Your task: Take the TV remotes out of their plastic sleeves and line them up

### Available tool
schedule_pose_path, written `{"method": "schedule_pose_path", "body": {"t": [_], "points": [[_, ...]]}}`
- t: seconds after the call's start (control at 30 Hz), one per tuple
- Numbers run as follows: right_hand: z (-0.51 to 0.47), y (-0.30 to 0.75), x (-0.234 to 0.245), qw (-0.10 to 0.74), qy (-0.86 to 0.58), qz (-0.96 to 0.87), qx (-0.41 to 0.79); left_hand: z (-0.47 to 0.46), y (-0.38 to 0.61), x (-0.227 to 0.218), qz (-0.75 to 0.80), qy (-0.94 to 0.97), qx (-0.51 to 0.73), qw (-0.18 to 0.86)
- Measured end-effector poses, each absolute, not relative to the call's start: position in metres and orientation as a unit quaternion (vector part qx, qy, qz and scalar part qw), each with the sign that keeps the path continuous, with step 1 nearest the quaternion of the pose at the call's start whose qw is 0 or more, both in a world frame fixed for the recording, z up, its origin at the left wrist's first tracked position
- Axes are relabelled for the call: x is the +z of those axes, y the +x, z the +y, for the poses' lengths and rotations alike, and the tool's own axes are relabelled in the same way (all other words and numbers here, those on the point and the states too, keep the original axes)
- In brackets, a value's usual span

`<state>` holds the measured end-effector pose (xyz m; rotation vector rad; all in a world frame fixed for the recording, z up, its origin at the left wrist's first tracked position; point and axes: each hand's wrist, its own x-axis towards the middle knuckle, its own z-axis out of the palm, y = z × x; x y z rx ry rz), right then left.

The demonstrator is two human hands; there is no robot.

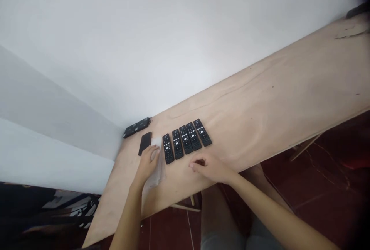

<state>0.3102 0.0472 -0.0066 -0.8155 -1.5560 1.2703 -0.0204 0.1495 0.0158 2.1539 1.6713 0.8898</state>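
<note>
Several black remote controls point(186, 139) lie side by side in a row on a long wooden table point(289, 95). My left hand point(148, 162) rests with fingers stretched flat on a stack of clear plastic bags point(156, 165) just left of the row. My right hand point(209, 167) sits on the table in front of the remotes, its fingers curled down with the tips touching the wood; nothing shows in it. A black phone point(145, 142) lies beyond my left hand.
A black power strip point(137, 127) lies at the table's far corner against the white wall. A flat piece of cardboard point(351, 31) and a dark object point(358, 9) are at the table's far right end. Dark red floor tiles point(323, 180) and my knees lie below the table edge.
</note>
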Motion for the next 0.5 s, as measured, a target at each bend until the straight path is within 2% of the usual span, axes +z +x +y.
{"method": "schedule_pose_path", "body": {"t": [0.2, 0.5], "points": [[0.047, 0.309, -0.011, 0.465, -0.337, -0.647, 0.502, 0.127, 0.008, 0.014, 0.516, 0.817, 0.244, 0.084], [0.038, 0.307, -0.008, 0.426, -0.364, -0.694, 0.452, 0.048, 0.041, 0.012, 0.529, 0.807, 0.252, 0.074]]}}
